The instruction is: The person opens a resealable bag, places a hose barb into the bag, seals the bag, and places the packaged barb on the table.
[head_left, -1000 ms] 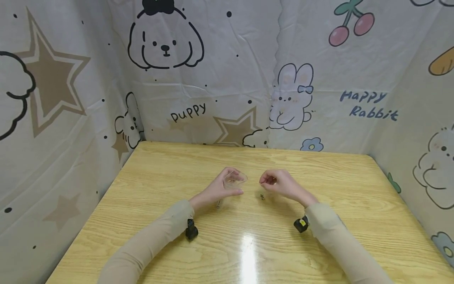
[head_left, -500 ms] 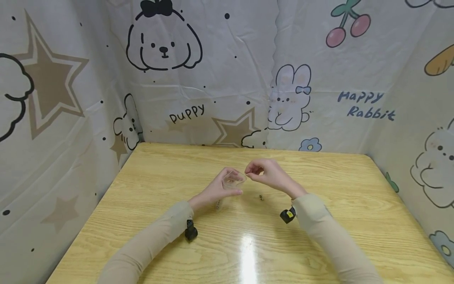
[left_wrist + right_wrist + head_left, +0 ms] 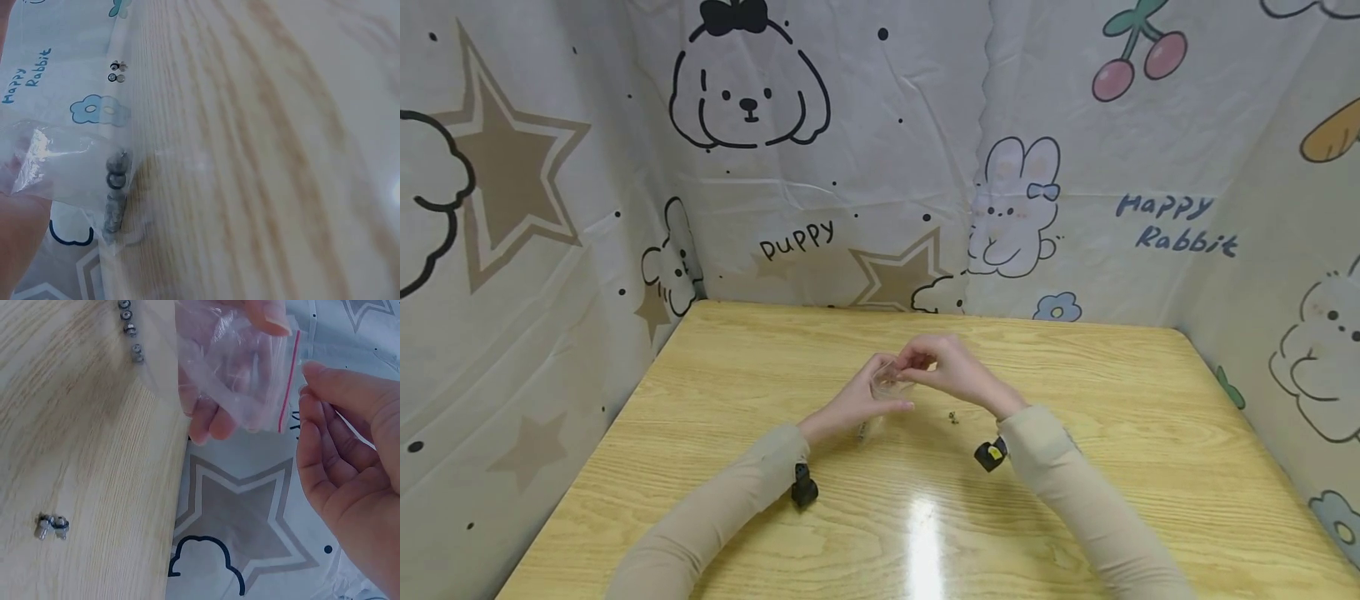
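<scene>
My left hand (image 3: 857,402) holds a clear zip bag (image 3: 247,378), its mouth edged by a red line. Down in the bag's bottom lie several small silver, screw-like pieces (image 3: 116,180) with dark rings. My right hand (image 3: 353,434) is at the bag's mouth, thumb and forefinger tips drawn close together just beside the red line. I cannot tell whether anything sits between those fingertips. Two more loose screw-like pieces (image 3: 51,526) lie on the table below the right hand.
A light wood-grain table (image 3: 760,350) spreads under both arms, with a bright light reflection at its front. A printed cloth curtain (image 3: 880,150) stands along the back and both sides. A small black camera (image 3: 804,486) hangs at the left wrist.
My right hand has moved left from above the loose pieces to the bag's mouth, fingers pinched throughout. The left hand and bag have stayed nearly still.
</scene>
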A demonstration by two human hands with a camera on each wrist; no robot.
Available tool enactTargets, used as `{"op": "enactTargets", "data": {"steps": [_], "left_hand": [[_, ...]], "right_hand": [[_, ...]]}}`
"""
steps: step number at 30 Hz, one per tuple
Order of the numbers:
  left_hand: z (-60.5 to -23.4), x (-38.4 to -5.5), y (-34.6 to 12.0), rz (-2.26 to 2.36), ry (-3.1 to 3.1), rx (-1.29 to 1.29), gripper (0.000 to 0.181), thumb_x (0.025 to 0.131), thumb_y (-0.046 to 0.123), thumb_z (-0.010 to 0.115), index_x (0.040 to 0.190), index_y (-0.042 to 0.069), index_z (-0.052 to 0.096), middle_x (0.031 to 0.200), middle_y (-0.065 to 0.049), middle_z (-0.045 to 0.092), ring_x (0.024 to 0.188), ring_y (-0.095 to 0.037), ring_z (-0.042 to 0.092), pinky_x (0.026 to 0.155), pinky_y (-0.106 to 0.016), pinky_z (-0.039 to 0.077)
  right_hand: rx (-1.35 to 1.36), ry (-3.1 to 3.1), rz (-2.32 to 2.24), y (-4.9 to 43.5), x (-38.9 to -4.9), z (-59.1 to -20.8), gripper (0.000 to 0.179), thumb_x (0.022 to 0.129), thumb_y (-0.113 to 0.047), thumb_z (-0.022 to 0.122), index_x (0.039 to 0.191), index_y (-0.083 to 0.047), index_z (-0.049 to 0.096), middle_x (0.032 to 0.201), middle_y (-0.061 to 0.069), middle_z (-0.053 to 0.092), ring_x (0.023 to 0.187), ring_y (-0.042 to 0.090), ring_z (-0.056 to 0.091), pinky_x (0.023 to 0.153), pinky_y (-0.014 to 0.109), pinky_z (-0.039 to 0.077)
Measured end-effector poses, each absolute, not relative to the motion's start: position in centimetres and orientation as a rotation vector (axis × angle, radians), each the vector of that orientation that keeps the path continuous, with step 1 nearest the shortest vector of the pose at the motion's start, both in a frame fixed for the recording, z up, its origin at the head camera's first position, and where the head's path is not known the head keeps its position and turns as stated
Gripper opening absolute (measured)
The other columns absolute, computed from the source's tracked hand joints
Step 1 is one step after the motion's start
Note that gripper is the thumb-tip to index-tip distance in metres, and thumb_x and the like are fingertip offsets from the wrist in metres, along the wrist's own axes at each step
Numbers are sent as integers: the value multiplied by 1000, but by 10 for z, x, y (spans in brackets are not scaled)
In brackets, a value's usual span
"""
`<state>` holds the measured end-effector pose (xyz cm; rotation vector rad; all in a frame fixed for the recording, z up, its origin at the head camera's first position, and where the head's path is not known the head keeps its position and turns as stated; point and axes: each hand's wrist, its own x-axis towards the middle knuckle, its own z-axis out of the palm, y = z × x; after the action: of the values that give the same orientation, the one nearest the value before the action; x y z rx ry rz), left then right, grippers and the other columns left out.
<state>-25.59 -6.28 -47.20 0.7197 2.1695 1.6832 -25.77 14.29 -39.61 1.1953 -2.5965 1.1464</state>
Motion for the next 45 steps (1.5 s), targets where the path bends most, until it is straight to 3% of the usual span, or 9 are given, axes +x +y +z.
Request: {"op": "enactTargets", "data": {"steps": [7,18,31,45], "left_hand": [[-473,-256,-62,1730,2121,764,57,89,15,75,134,14,39,139,-12,53,135,-29,47,110,-50,45],[-471,-259,-61,1725,2167,779,60,88,17,76,136,13,40,137,-12,55,132,-29,49,109,-50,44],[-471,-259,-61,1722,2173,777,62,87,17,77,136,13,41,138,-12,54,134,-29,48,112,-50,42],[-468,-258,-62,1699,2168,737,60,88,20,76,135,13,40,140,-12,52,137,-29,45,113,-52,40]], "right_hand": [[1093,-2631,1159,156,-256,-394,10,87,-7,74,97,-5,72,90,4,73,78,8,65,75,23,58],[960,-2661,1150,188,-253,-409,7,86,-7,75,93,-6,72,89,6,73,77,8,64,72,21,58],[957,-2933,1064,213,-256,-448,8,89,-6,72,97,-4,72,93,5,74,84,8,64,78,21,56],[1056,-2992,932,213,-259,-462,3,88,-8,73,91,-8,72,87,0,73,77,4,62,71,18,53]]}}
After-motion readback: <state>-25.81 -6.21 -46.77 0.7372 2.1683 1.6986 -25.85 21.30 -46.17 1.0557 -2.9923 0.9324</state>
